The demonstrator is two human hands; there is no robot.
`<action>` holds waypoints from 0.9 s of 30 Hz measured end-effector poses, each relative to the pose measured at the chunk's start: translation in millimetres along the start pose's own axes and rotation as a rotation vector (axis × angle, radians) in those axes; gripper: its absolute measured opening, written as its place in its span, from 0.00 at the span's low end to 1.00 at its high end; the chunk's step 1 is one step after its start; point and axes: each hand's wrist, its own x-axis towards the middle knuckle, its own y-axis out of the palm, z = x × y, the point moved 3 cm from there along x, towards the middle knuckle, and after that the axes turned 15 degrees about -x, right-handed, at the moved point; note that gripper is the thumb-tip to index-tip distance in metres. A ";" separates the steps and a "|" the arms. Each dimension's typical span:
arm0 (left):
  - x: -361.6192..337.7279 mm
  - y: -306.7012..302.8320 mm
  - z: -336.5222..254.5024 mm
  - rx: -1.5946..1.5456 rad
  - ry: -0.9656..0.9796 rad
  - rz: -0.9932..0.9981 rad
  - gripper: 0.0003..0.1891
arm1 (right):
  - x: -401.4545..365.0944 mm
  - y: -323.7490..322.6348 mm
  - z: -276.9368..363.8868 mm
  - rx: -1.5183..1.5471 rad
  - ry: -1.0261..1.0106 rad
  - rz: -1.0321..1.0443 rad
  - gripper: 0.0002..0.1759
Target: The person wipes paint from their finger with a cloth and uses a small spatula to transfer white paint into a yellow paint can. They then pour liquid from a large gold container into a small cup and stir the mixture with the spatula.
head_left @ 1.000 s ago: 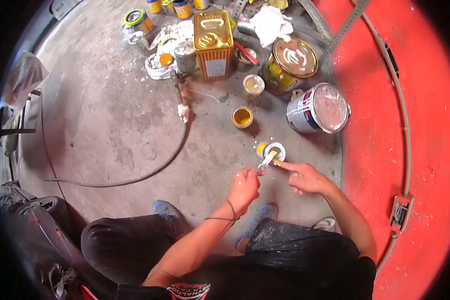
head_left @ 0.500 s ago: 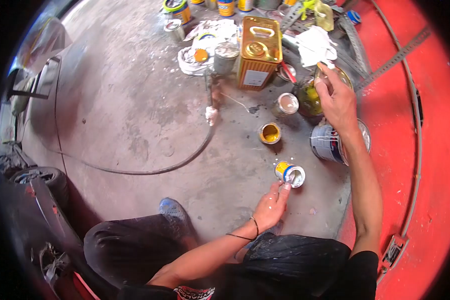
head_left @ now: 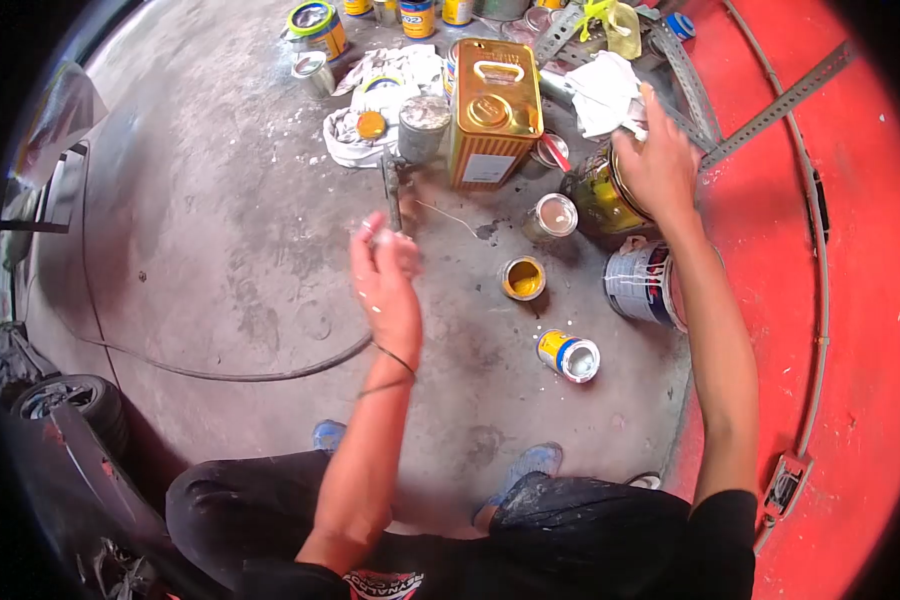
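My left hand (head_left: pixel 386 290) is raised over the floor by the end of a black hose (head_left: pixel 300 375). Its fingers look apart but are blurred, and white specks show on the skin. My right hand (head_left: pixel 660 165) reaches over a large can with yellow-stained sides (head_left: pixel 605 192), index finger and thumb spread beside a white cloth (head_left: pixel 602 95). In front of me stands a small yellow and blue can (head_left: pixel 568 356), uncovered, with pale contents. Beyond it are an open can of yellow paint (head_left: pixel 523 279) and an open can with pinkish-beige contents (head_left: pixel 551 217).
A tall gold metal tin (head_left: pixel 495 115) stands near a grey can (head_left: pixel 424 128) and white rags (head_left: pixel 355 140). A big paint-streaked can (head_left: pixel 642 285) sits beside a red panel (head_left: pixel 770 250). A perforated metal bar (head_left: pixel 780 105) slants at right. A wheel (head_left: pixel 75 400) lies left.
My left hand has let go of the small yellow and blue can and swung up and left to the hose end. My right hand's index finger and thumb have spread apart.
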 end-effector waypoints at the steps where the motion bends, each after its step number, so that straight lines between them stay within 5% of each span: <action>1: -12.6 1.0 7.4 -0.041 -0.056 0.016 0.21 | 23.0 11.9 -0.3 -0.094 0.028 -0.025 0.47; 7: -63.7 0.1 -1.8 0.116 -0.048 0.281 0.25 | 123.9 76.4 -16.4 -0.218 0.205 0.190 0.39; 9: -66.6 -10.7 -10.6 0.141 -0.034 0.293 0.26 | 127.6 73.6 -42.8 0.001 0.217 -0.058 0.39; 13: -49.8 -17.3 -13.1 0.010 -0.052 0.316 0.28 | 105.3 -13.0 -55.5 0.475 0.278 -0.191 0.42; 16: -45.4 29.1 -19.6 -0.170 -0.079 0.420 0.29 | 64.7 -81.4 -49.3 0.839 0.293 -0.246 0.41; 20: -57.9 136.9 -51.8 -0.551 -0.279 0.552 0.37 | -29.1 -167.5 -8.7 1.182 0.227 -0.070 0.43; 23: -95.6 187.2 -46.7 -0.771 -0.446 0.788 0.35 | -114.9 -195.6 16.6 0.840 0.163 0.107 0.36; 25: -135.0 203.7 -35.0 -0.722 -0.385 0.776 0.31 | -149.9 -205.2 20.8 0.587 0.104 0.254 0.32; 26: -149.8 210.8 -34.0 -0.670 -0.189 0.679 0.28 | -159.9 -215.0 27.4 0.591 0.128 0.368 0.30; 27: -163.5 212.1 -22.1 -0.717 -0.323 0.584 0.22 | -173.4 -217.4 30.2 0.491 0.068 0.368 0.29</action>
